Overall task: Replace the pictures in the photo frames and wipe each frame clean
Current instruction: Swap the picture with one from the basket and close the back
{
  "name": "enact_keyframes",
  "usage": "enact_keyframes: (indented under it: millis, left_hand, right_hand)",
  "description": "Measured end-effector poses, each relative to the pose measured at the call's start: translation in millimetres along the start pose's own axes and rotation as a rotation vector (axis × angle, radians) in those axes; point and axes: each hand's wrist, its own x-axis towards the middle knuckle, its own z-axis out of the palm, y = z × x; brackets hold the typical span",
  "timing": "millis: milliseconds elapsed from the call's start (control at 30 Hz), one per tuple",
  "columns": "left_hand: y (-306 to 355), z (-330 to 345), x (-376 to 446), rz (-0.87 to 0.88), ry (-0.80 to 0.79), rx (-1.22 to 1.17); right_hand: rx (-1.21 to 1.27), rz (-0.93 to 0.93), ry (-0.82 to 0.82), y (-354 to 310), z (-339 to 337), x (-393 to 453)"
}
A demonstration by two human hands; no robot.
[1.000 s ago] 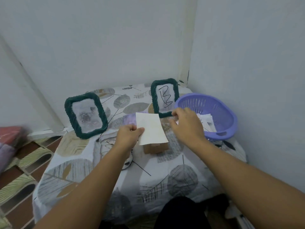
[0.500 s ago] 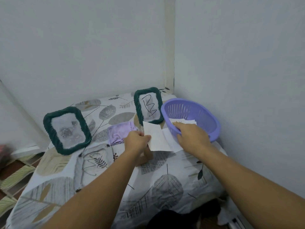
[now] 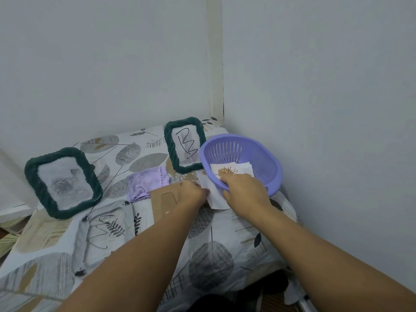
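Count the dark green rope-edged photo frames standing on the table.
2. One dark green rope-edged frame stands at the left, holding a greyish rose picture. The other green frame stands at the back beside the purple plastic basket, holding a black scribble.

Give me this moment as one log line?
left hand: holds paper | right hand: reaching into basket, on sun picture | frames: standing

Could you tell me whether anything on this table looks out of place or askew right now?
Mildly: a brown backing board lies loose and flat beside the purple cloth, apart from any frame. Both green frames stand upright.
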Motion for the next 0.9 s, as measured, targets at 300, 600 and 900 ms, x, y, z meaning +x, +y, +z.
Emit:
enact_keyframes:
  millis: [300,600,900]
  left_hand:
    - [1,10,4,0.027,0.017,0.083]
    - [7,-1,4,0.125,-0.016,0.273]
    - [39,-33,4,0.086,-0.058,-0.251]
  right_hand:
    - [0.01,-0.011,-0.055,-6,1,-2]
    - [0.008,0.008,-0.047,-8,1,0]
    - [0.251,0.128,-0.154,-2,-14,13]
